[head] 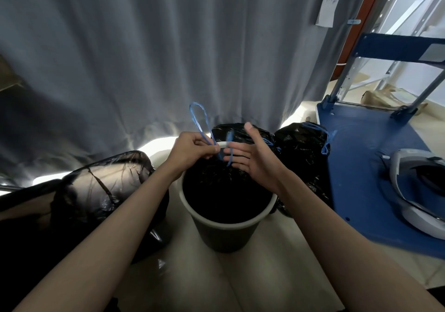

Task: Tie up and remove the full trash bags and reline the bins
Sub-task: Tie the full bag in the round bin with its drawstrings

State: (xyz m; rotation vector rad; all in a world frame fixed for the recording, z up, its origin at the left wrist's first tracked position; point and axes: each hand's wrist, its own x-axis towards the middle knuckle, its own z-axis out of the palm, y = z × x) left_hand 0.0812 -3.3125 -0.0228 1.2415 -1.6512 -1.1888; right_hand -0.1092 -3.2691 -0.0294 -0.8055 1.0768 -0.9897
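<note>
Grey bin (226, 229) stands upright on the pale floor (277, 275), boxed in on three sides: grey curtain (144, 58) close behind, a slumped black trash bag (96, 191) touching or just beside its left side, a tied black bag (303, 148) just beside its right rear, another black bag (236, 131) behind the rim. Blue platform cart (375, 167) is near on the right, a grey-white headset (414, 186) lying on its deck, handle frame upright at the far end. Open floor only at the near side, between the forearms.

Inside the bin sits a black liner bag (224, 191), mouth gathered at the far rim, filling the bin (contents not visible). Its blue drawstring (199, 121) forms a long loop pointing up and slightly away, long axis near vertical.

Left hand (195, 150) is curled, pinching the base of that loop over the far rim. Right hand (250, 157) is spread, fingers straight and pointing left, thumb up; a second blue strand (230, 152) hangs across its fingers (looped round a finger or merely in front, cannot tell).
</note>
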